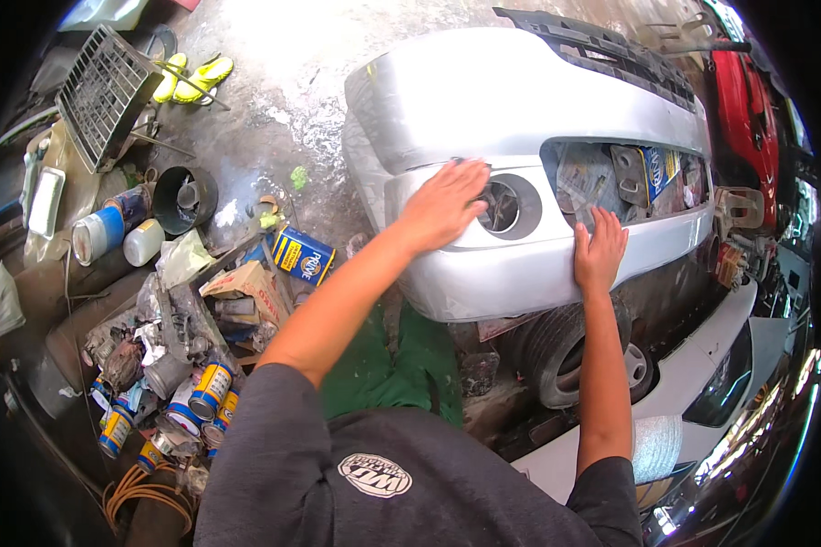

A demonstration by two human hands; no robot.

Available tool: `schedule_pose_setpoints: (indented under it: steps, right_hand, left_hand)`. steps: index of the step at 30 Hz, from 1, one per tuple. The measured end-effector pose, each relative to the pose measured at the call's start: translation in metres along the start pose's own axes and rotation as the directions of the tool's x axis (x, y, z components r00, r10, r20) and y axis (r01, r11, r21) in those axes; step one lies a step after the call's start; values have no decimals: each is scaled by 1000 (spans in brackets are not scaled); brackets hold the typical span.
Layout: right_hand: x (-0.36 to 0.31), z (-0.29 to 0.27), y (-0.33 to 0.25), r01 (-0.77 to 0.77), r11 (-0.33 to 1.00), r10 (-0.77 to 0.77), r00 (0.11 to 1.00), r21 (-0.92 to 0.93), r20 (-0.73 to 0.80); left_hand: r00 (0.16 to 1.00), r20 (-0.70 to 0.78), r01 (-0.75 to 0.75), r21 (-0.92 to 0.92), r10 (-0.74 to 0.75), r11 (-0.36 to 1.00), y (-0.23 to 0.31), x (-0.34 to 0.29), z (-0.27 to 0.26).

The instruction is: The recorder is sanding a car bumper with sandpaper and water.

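Note:
A silver-grey car bumper cover [483, 100] lies in front of me, with a round lamp hole [502, 206] and a wide opening that shows cans and paper behind it. My left hand [445, 202] lies flat on the bumper just left of the round hole, fingers stretched out together. A small dark edge shows by its fingertips; I cannot tell whether it is something under the hand or part of the bumper. My right hand [600, 251] rests with extended fingers on the strip below the wide opening, its fingertips at the opening's lower edge.
Paint cans [212, 387] and scraps crowd the lower left, near a blue-yellow tin [303, 255] and a black bucket [184, 199]. A metal grate [105, 96] and yellow shoes [192, 78] are farther off. A tire [566, 356] and a white car [702, 365] sit at right.

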State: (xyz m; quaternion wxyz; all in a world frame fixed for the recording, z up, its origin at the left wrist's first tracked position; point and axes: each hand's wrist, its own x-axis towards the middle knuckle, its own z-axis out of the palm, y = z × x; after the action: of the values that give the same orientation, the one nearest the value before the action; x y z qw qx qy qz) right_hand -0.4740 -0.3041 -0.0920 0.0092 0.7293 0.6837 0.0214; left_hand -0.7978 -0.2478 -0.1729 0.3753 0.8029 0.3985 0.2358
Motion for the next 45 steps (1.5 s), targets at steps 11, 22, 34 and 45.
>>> schedule_pose_setpoints:
  steps: [11,22,34,45]
  right_hand:
    - [1,2,-1,28,999,-27,998,25,-48]
    - [-1,1,0,21,1000,-20,999,22,-50]
    - [-1,3,4,5,1000,-4,999,23,-39]
    - [4,4,-3,27,999,-26,999,37,-35]
  left_hand:
    - [994,19,112,-187,-111,976,-7,-31,-18]
    - [992,41,124,-131,-119,984,-18,-47,-29]
    - [996,24,93,-103,-91,990,-21,-41,-24]
    - [997,-53,-56,3,56,998,24,44,30]
